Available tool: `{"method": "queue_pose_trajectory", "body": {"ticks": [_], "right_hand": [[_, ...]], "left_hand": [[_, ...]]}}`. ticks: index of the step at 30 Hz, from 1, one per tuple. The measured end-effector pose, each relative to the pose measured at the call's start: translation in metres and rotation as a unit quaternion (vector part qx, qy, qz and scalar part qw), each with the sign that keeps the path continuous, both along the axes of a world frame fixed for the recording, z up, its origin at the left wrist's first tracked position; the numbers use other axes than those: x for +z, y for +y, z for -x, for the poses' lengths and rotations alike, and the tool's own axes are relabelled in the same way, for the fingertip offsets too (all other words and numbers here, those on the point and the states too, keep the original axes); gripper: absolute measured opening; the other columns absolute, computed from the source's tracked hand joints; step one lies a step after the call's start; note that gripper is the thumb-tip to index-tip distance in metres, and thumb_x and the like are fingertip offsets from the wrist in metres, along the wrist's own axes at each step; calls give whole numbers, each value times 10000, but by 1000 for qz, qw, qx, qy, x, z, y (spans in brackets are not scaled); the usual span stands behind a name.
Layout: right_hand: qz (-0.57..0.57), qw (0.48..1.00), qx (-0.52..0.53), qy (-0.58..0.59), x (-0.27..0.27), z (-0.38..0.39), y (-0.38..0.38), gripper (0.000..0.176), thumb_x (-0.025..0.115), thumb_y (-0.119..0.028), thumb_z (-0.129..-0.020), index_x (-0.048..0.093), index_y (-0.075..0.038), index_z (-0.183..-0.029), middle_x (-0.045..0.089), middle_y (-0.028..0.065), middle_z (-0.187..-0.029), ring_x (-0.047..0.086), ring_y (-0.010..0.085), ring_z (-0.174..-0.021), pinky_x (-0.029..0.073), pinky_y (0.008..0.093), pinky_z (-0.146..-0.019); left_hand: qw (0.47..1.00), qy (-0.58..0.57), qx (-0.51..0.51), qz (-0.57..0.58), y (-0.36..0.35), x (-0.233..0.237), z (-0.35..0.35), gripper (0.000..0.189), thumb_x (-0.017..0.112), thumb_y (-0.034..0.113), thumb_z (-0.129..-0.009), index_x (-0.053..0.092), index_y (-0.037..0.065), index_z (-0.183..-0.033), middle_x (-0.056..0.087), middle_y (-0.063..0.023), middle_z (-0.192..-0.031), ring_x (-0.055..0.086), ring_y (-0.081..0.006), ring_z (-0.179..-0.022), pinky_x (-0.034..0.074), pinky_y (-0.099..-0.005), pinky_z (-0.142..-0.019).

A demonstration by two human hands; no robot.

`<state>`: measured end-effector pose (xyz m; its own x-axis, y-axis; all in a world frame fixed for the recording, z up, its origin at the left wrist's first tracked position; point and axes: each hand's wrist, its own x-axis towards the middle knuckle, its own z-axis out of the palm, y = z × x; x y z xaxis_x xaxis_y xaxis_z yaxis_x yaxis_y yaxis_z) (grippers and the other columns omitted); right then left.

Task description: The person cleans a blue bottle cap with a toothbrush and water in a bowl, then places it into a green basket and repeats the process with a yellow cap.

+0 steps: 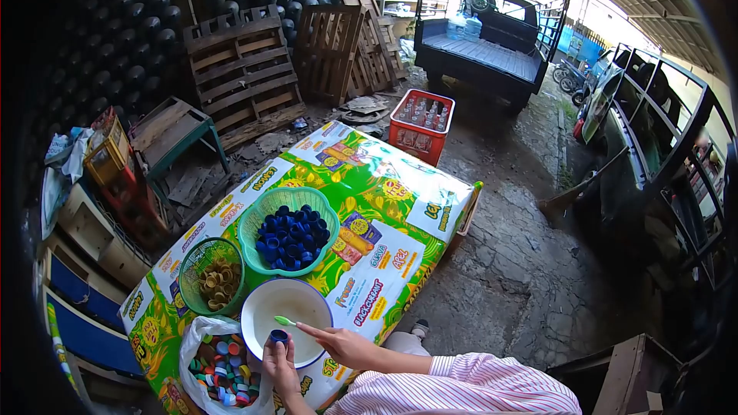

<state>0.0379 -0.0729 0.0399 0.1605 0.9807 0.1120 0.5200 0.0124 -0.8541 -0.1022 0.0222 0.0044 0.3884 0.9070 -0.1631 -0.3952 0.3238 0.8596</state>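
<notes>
Cap (279, 336) apparently above basin (307, 310)

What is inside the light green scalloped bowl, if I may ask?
Dark blue caps lie heaped inside the bowl, similar in colour to the cap in the left hand. The upper ones hide those beneath and the bowl's bottom.

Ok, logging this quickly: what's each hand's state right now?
Left hand: closed, holding a blue cap.
Right hand: closed, holding what looks like a green-tipped brush.
</notes>
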Motion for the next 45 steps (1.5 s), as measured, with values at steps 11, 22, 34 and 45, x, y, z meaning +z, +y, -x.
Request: {"method": "queue_pose_trajectory", "body": {"ticks": [11,22,34,45], "right_hand": [[-36,999,11,21,-10,-2,-3,588,460,-91,-862,224,-265,-1371,584,202,-823,572,362,-657,447,439,-592],[33,999,37,0,-9,1,-3,605,463,-59,-845,222,-221,-1375,574,219,-837,567,367,-640,440,442,-565],[5,999,28,-28,-1,-5,4,590,454,-86,-861,210,-237,-1377,568,213,-786,564,372,-625,441,451,-565],[11,1000,22,-5,-10,4,6,579,448,-89,-866,213,-236,-1375,561,211,-796,565,383,-680,444,451,-598]], "left_hand": [[999,-14,-15,48,-1,0,-7,264,443,117,-909,453,-26,-1132,563,-119,-1031,586,-161,-921,495,-235,-815],[1000,6,-16,13,1,-4,-2,258,452,96,-902,450,-26,-1130,561,-116,-1037,588,-170,-914,501,-228,-800],[999,-23,-5,41,7,-10,-3,255,448,108,-905,453,-15,-1128,570,-108,-1002,598,-173,-888,513,-237,-768],[996,-55,-57,45,7,-8,3,261,422,158,-922,458,-19,-1109,579,-130,-991,600,-181,-868,505,-282,-785]]}}
